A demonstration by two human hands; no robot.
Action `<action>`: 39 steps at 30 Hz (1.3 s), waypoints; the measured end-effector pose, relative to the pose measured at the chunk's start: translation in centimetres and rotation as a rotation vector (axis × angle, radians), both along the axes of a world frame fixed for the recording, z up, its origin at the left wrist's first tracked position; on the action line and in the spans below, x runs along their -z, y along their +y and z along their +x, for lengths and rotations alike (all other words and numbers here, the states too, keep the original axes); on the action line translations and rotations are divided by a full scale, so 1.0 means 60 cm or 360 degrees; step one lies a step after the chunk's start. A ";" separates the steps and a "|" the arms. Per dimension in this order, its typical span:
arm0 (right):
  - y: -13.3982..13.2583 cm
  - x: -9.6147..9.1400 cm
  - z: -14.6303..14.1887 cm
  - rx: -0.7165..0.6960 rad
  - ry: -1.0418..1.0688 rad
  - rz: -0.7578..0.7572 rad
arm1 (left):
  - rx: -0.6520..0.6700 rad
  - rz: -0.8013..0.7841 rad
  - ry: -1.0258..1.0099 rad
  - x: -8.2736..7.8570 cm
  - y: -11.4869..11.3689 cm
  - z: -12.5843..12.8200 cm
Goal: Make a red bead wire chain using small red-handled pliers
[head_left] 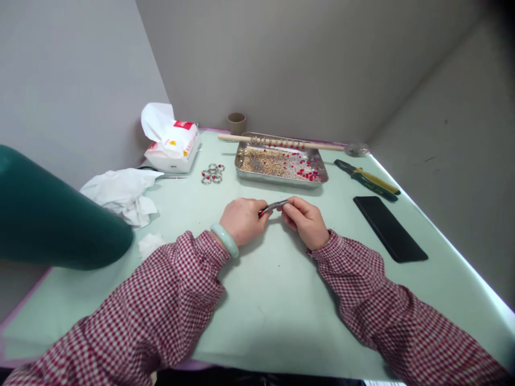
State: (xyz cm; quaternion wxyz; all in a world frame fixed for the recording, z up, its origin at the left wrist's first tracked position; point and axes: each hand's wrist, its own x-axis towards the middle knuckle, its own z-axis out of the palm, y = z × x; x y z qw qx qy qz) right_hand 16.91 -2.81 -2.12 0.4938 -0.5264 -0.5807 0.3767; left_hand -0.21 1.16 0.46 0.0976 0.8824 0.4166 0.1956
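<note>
1. The metal tray (277, 183) sits at the back of the desk (265, 311). Gold beads (261, 162) fill its left part; clear beads (293, 170) mixed with red beads (309, 175) cover the right.
2. A wooden stick (322, 145) lies across the tray's back part, with small beaded loops around its middle (some show red).
3. Behind the tray's left end stands a brown cardboard tube (236, 126), its round mouth upward; what it holds, if anything, is hidden.
4. The tissue pack (171, 153), near the back left, has one white tissue (157, 120) sticking up from its top.
5. Beaded rings (213, 174) lie in a cluster on the desk, between the pack and the tray.
6. In front of the tray, the left hand (242, 221) is clamped around the handles of the small pliers (277, 205), which point toward the right hand.
7. The right hand (306, 221) has its fingertips pinched together at the pliers' tip; I cannot tell what is between them.
</note>
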 end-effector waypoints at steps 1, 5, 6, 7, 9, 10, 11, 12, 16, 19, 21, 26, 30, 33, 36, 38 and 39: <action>-0.001 -0.001 -0.001 0.0016 -0.0011 0.0019 | 0.0002 -0.0005 -0.0016 0.000 0.001 0.000; -0.003 -0.002 -0.004 0.0121 -0.0092 0.0086 | 0.0007 -0.0002 -0.0079 0.002 0.002 -0.001; -0.002 -0.002 -0.004 0.0126 -0.0087 0.0087 | 0.0010 0.0002 -0.0086 0.003 0.003 -0.001; -0.002 -0.002 -0.004 0.0120 -0.0064 0.0082 | 0.0017 0.0006 -0.0086 0.004 0.003 -0.001; -0.002 -0.001 -0.002 0.0094 0.0006 0.0061 | 0.0029 0.0014 -0.0076 0.006 0.002 -0.001; -0.002 -0.001 -0.002 0.0081 0.0039 0.0047 | 0.0033 0.0017 -0.0069 0.007 0.002 -0.001; -0.002 -0.001 -0.001 0.0070 0.0067 0.0031 | 0.0037 0.0021 -0.0062 0.007 0.002 -0.001; -0.002 -0.001 0.000 0.0059 0.0090 0.0016 | 0.0042 0.0024 -0.0054 0.008 0.002 -0.001; -0.003 0.000 0.001 0.0013 0.0151 -0.0010 | 0.0050 0.0031 -0.0029 0.008 0.003 -0.001; -0.003 0.002 0.000 -0.0008 0.0183 -0.0011 | 0.0052 0.0029 -0.0034 0.008 0.004 -0.001; -0.002 0.002 0.000 -0.0015 0.0202 -0.0019 | 0.0056 0.0022 -0.0044 0.008 0.004 -0.001; -0.002 0.000 0.000 -0.0030 0.0238 -0.0029 | 0.0061 -0.0030 -0.0080 0.003 0.001 0.000; -0.004 -0.001 0.003 -0.0059 0.0287 -0.0031 | 0.0086 -0.0124 -0.0170 -0.002 0.000 0.000; -0.004 0.002 0.006 -0.0086 0.0367 -0.0026 | 0.0119 -0.0232 -0.0243 -0.003 0.001 0.000; -0.002 0.005 0.007 -0.0128 0.0452 -0.0028 | 0.0143 -0.0277 -0.0284 -0.002 0.002 0.000; -0.001 0.006 0.006 -0.0139 0.0460 -0.0035 | 0.0141 -0.0259 -0.0285 -0.002 0.002 0.000; -0.001 0.006 0.006 -0.0140 0.0452 -0.0038 | 0.0134 -0.0241 -0.0275 -0.002 0.002 0.000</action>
